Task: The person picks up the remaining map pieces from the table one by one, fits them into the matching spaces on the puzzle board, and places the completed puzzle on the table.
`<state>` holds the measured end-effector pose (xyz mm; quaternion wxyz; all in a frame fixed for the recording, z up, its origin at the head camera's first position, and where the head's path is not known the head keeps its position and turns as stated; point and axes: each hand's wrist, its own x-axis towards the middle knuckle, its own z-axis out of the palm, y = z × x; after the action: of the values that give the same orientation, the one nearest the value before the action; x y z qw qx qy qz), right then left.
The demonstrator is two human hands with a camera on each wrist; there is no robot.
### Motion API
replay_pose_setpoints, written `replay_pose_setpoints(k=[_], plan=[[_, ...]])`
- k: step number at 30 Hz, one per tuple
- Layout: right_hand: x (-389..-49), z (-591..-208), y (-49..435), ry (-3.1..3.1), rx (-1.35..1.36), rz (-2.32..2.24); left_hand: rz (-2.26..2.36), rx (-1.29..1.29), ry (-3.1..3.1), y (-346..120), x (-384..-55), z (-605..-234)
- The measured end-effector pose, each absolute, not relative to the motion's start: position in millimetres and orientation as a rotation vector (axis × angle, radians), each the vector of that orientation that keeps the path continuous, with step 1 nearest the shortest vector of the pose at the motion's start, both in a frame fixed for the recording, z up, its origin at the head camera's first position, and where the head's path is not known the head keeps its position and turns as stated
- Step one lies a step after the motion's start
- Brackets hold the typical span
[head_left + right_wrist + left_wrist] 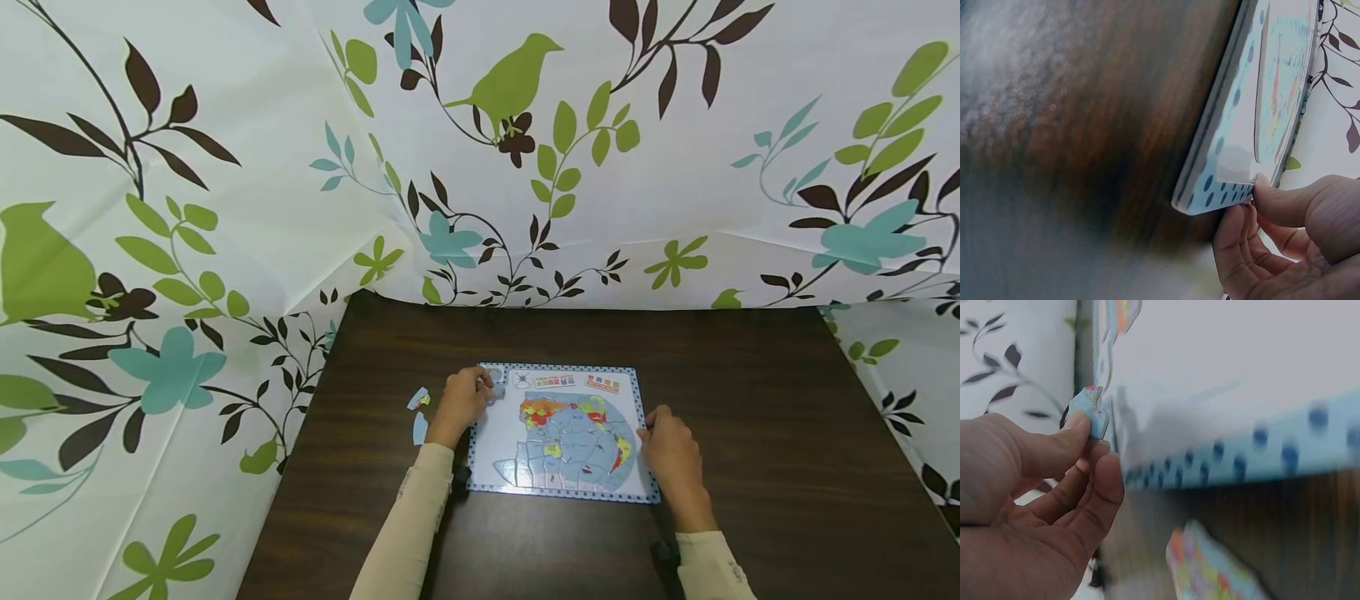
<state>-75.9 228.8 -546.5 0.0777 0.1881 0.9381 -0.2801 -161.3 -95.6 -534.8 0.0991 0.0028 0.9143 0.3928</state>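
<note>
A white puzzle board [487, 433] with a blue dotted border lies on the dark table, partly filled with a world map [581, 437]. Map pieces cover its middle and right; bare white shows at the left. Over the board's upper left corner, my left hand [461, 404] holds a small light-blue puzzle piece [1099, 422] between thumb and fingers. My right hand [671, 450] is at the board's right edge. There the thumb [1279, 200] lies on the dotted border, with the fingers curled at the rim, pinching it.
Two loose puzzle pieces, one with coloured patches [418, 398] and a bluish one [420, 429], lie on the table [757, 400] left of the board. A white cloth [480, 192] printed with leaves and birds hangs behind the table and along its sides.
</note>
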Motion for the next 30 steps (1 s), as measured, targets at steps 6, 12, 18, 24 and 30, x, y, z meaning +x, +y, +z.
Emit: replay_pose_setpoints(k=[6,12,18,24,30], plan=[[-76.3,-546.4,229.3,2.815,0.562,-0.836,1.071,0.123,2.754,-73.3,-163.5,-544.8],[-76.2,-544.5,228.8,2.809,0.571,-0.835,1.016,0.132,2.764,-64.1,-164.8,-544.7],[-75.9,-545.0,227.9,2.816,0.563,-0.84,0.993,0.132,2.793,-62.3,-164.7,-544.8],[-75.2,-545.1,227.4,2.822,0.549,-0.85,0.987,0.208,2.86,-61.6,-163.3,-547.4],[-74.7,-545.3,227.6,2.828,0.537,-0.847,1.043,0.247,2.845,-62.5,-161.6,-553.2]])
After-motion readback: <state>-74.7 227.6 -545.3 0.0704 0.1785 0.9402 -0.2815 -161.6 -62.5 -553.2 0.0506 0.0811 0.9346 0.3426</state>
